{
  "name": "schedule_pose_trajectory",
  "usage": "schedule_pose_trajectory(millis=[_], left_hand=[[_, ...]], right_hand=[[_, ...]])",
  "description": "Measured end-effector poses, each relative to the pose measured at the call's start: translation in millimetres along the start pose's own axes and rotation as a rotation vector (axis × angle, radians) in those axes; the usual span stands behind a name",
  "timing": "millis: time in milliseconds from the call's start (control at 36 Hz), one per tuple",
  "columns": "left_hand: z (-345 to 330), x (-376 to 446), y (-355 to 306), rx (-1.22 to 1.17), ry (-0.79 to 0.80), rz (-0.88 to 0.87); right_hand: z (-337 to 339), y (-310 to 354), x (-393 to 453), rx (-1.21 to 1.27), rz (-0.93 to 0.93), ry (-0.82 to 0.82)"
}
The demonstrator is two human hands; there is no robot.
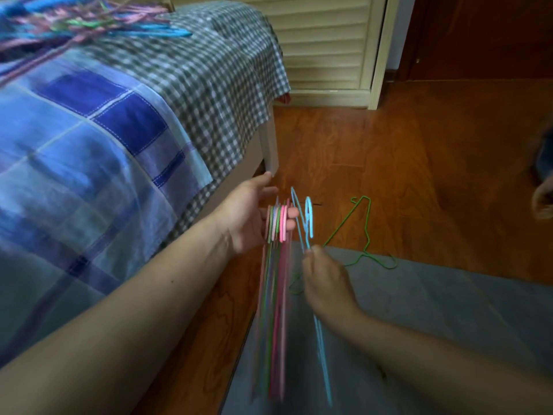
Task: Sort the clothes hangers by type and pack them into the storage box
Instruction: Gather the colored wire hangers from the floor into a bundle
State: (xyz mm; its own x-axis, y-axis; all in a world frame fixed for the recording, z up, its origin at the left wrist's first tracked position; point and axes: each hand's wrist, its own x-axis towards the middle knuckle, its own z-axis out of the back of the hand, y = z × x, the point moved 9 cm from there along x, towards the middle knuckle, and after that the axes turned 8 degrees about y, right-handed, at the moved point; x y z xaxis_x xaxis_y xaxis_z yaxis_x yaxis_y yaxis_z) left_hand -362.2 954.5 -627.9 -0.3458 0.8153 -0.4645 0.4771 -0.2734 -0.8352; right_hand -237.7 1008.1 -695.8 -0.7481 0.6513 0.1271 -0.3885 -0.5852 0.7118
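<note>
Presently, the left hand [250, 217] carries a bundle of pink and green wire hangers [276, 265], their hooks looped over its fingers, thumb spread apart. Just beside it, the right hand [324, 280] pinches two blue hangers [308, 223] at the neck. One green hanger [363, 235] lies across the wooden floor [419, 163] and a grey mat [434, 324]. Further hangers [89, 22], blurred, rest on the bed [89, 145].

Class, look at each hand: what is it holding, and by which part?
Left hand: a bundle of coloured hangers, their hooks hung over its fingers. Right hand: blue hangers, pinched just below the hooks.
</note>
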Motion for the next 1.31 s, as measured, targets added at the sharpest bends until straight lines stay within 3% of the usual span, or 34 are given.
schedule_pose_trajectory(millis=[306,472,528,667,889,1000,1111,1222,1306], left_hand=[[-0.8,7.9,8.1,0.11,-0.022,-0.012],[25.7,6.2,16.0,0.135,-0.117,-0.006],[33.0,-1.1,15.2,0.108,-0.146,-0.016],[46.5,-16.0,17.1,0.158,-0.144,-0.016],[65.6,-32.8,28.2,0.228,-0.156,0.054],[76.0,-31.0,33.3,0.217,-0.199,0.058],[81.8,-21.9,42.1,0.202,-0.245,0.076],[68.4,-15.4,45.9,0.187,-0.219,0.078],[60.9,-13.0,44.9,0.168,-0.207,0.068]], right_hand=[[-23.2,1.4,16.5,-0.2,-0.073,0.197],[-59.3,-38.9,30.2,-0.002,-0.1,0.398],[-70.4,-71.2,30.7,-0.086,-0.142,0.449],[-109.8,-139.0,11.9,-0.404,-0.247,0.76],[-134.9,-139.3,5.9,-0.65,-0.222,0.918],[-121.6,-120.3,9.7,-0.752,-0.12,0.774],[-96.6,-123.5,6.2,-0.726,-0.158,0.622],[-50.7,-162.9,-1.0,-0.662,-0.384,0.398],[-30.8,-196.1,-19.9,-0.61,-0.575,0.371]])
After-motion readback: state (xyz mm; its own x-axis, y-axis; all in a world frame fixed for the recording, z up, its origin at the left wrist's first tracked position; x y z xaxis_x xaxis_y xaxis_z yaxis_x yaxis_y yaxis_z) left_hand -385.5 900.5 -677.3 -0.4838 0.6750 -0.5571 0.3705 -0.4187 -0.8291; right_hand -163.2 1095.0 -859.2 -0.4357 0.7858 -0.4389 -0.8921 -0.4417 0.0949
